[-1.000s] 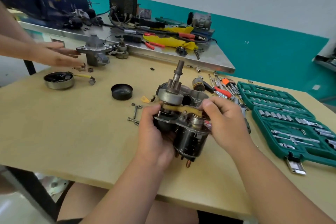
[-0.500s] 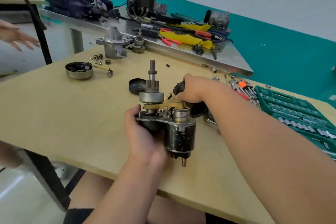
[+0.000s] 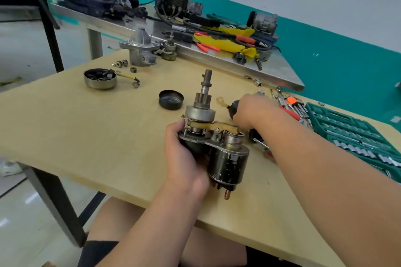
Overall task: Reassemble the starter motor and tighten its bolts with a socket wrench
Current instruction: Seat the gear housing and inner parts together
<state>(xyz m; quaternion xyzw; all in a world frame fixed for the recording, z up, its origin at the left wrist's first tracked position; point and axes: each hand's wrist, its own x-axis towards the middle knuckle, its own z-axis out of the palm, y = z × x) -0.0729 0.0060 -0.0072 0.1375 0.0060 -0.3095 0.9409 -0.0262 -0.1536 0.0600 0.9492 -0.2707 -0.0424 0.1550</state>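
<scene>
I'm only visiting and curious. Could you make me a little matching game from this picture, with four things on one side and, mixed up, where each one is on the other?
Things:
1. starter motor
2. black cap
3. socket set
4. yellow cloth

Places:
A. on the steel bench at the back
B. at the right edge of the wooden table
C. gripped by the left hand
D. on the wooden table, left of the starter motor

Pairs: 1-C, 2-D, 3-B, 4-A.
</scene>
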